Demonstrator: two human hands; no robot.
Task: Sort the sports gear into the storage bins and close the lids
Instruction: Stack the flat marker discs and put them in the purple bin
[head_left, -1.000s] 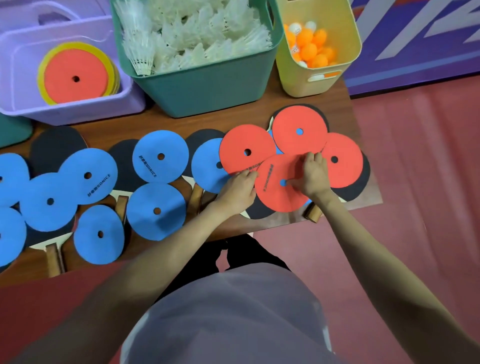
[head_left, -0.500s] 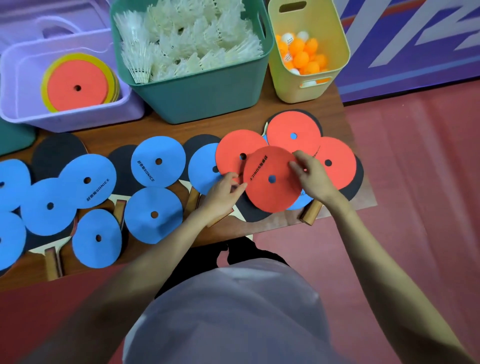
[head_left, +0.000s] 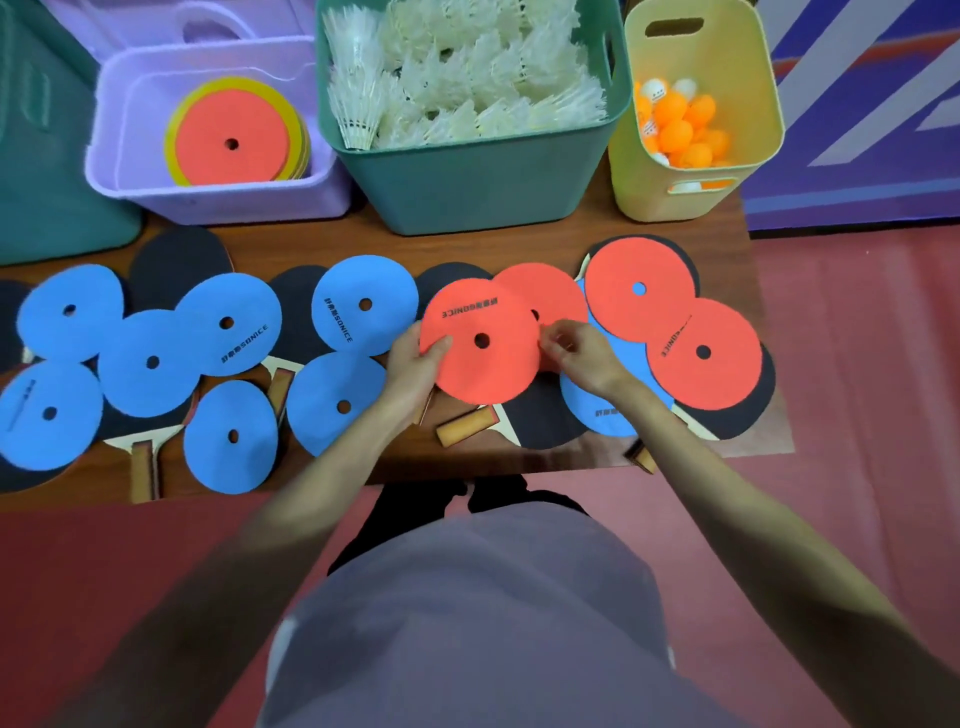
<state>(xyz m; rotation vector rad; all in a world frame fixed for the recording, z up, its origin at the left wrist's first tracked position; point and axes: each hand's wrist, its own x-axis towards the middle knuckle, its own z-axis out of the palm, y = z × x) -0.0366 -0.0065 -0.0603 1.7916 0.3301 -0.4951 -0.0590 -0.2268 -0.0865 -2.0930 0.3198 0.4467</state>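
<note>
My left hand (head_left: 415, 364) grips the left edge of a red disc (head_left: 480, 340), thumb on top. My right hand (head_left: 579, 351) pinches at that disc's right edge, where a second red disc (head_left: 550, 293) lies behind it. Two more red discs (head_left: 641, 288) (head_left: 706, 353) lie to the right over black table tennis paddles (head_left: 545, 421). Several blue discs (head_left: 363, 306) cover the table's left half. The purple bin (head_left: 104, 156) at the back left holds a stack of red and yellow discs (head_left: 231, 140).
A green bin (head_left: 483, 171) full of white shuttlecocks stands at the back centre. A yellow bin (head_left: 675, 202) with orange and white balls stands at the back right. A dark green bin (head_left: 41, 197) sits far left. The table's right edge (head_left: 774, 395) borders red floor.
The held red disc has moved left, off the cluster of red discs, with both hands following it. The camera view has shifted slightly.
</note>
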